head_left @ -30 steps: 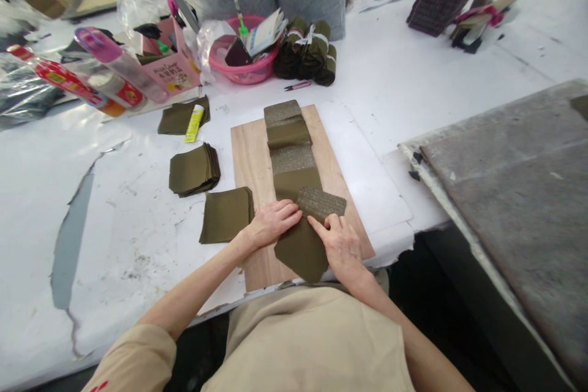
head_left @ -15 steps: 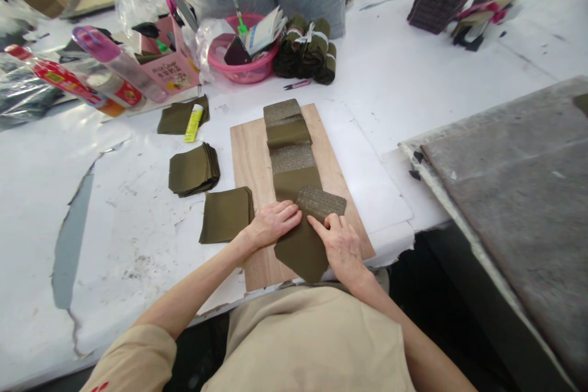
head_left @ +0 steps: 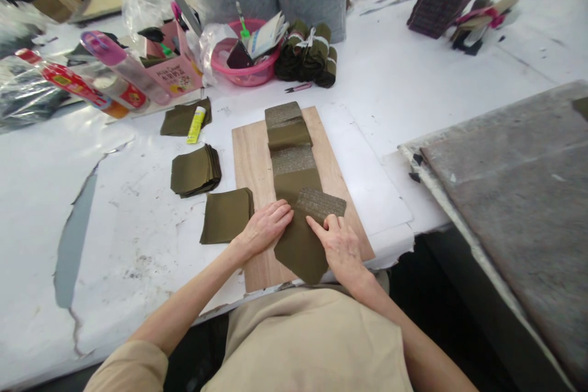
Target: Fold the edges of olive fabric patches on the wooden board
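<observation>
A column of overlapping olive fabric pieces (head_left: 296,180) with grey textured bands lies on a wooden board (head_left: 252,159). Nearest me is a loose olive fabric piece (head_left: 303,251) with a clipped lower edge, turned at an angle, its grey textured strip (head_left: 321,202) at the top. My left hand (head_left: 269,223) lies flat with fingers stretched out, fingertips on this piece's left edge. On its right side rests my right hand (head_left: 340,242), index finger extended onto the cloth and the other fingers bent. What lies under those bent fingers is hidden.
Stacks of olive fabric pieces (head_left: 227,215) (head_left: 195,170) stand left of the board, with a yellow tube (head_left: 196,125) behind. Farther back are a pink basin (head_left: 245,76), small snips (head_left: 297,87), tied olive rolls (head_left: 315,52) and bottles (head_left: 64,81). A grey padded board (head_left: 509,177) lies right.
My left hand has slid slightly left, toward the edge of the near olive fabric piece. My right hand and the fabric look almost unchanged. The view has shifted slightly.
</observation>
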Available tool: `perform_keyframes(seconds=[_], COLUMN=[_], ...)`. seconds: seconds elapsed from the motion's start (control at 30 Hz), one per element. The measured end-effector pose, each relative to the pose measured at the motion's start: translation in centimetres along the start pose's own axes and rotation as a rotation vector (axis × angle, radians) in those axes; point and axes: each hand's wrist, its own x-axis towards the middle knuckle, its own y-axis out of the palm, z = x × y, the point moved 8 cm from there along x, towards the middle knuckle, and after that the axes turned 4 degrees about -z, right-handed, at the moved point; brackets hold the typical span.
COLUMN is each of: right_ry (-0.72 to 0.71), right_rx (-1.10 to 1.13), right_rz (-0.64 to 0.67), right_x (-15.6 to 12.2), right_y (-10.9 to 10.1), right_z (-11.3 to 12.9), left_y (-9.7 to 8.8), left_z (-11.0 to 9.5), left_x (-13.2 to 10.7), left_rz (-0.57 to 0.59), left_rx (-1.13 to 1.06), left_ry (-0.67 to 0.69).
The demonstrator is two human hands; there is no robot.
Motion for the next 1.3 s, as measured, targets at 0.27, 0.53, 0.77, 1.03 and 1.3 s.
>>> perform_keyframes(seconds=[0.27,0.53,0.77,1.03,1.3], right_ry=[-0.009,-0.007,-0.025,-0.019,0.005], right_rx=[0.015,0.091,0.181,0.180,0.205], right_rz=[-0.079,-0.156,-0.170,-0.190,-0.219], right_x=[0.0,-0.9,-1.9,-2.7,-3.5], right_y=[-0.3,-0.4,-0.3,-0.5,-0.1], right_z=[0.1,-1.3,-2.7,-2.6,-3.5], left_y=[0.1,0.7,0.5,0.4,0.4], left_z=[-2.7,-3.3,-3.5,-4.4,-5.2], left_x=[0.0,0.3,0.4,1.2,2.2], left_rz=[0.050,0.136,0.148,0.163,0.251], left_rx=[-0.038,0.015,0.025,0.049,0.022], left_ry=[-0.191,-0.214,-0.181,-0.075,-0.001])
